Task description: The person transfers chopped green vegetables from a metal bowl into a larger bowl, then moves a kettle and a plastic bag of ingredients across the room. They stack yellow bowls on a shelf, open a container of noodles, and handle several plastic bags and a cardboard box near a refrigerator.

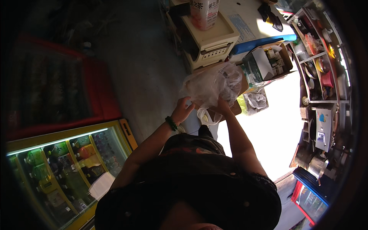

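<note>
A crumpled heap of clear plastic bags [211,82] lies before me over brown cardboard [244,82]. My left hand [181,111], with a dark green bead bracelet [171,123] at its wrist, is at the heap's lower left edge. Its thumb and fingers are apart, and nothing shows between them. My right hand [222,107] reaches into the lower part of the plastic. The film covers its fingers, so whether they grip it cannot be made out. Below the heap, close to my feet, thin plastic hangs over a whitish object [205,118].
A cream plastic storage bin [214,47] beyond the bags bears a pink-and-white drink package [204,17]. To its right is a carton of small boxes [276,59]. A lit drinks cooler [69,161] and a red cooler [102,95] flank my left; a crowded shelf rack [313,61] lines the right.
</note>
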{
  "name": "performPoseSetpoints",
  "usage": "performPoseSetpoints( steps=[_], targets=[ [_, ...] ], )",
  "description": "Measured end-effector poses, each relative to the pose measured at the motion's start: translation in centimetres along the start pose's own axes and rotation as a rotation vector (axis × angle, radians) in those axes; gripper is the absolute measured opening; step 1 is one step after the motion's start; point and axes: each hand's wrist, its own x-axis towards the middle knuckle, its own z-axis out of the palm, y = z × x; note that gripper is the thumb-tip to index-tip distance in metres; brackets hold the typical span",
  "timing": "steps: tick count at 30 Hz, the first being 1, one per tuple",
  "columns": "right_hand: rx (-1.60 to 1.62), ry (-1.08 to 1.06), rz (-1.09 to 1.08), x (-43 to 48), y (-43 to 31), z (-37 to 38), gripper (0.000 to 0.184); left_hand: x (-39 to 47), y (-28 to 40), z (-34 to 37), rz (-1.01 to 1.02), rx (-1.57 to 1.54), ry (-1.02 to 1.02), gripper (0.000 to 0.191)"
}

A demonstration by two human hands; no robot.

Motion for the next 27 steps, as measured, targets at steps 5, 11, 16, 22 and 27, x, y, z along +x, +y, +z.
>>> performPoseSetpoints(
  steps=[5, 11, 16, 22, 27],
  targets=[
    [0.202, -0.063, -0.028, -0.5, -1.0, -5.7, 0.098, 2.7, -2.2, 1.7, 0.114, 0.128, 0.274, 0.073],
    [0.628, 0.330, 0.260, 0.5, -2.3, -11.1, 0.104, 8.0, -1.3, 2.9, 0.124, -0.283, 0.154, 0.071],
    [0.641, 0.211, 0.341, 2.1, -2.0, -6.2, 0.086, 5.7, 2.4, 11.2, 0.241, 0.070, -0.319, 0.051],
    [0.524, 0.509, 0.550, -2.2, 0.5, -8.7, 0.045, 1.4, 2.7, 11.2, 0.049, -0.211, -0.632, 0.057],
    [0.675, 0.375, 0.540, -5.6, -2.9, -9.4, 0.029, 1.1, 1.3, 9.2, -0.430, -0.678, -0.316, 0.069]
  ],
)
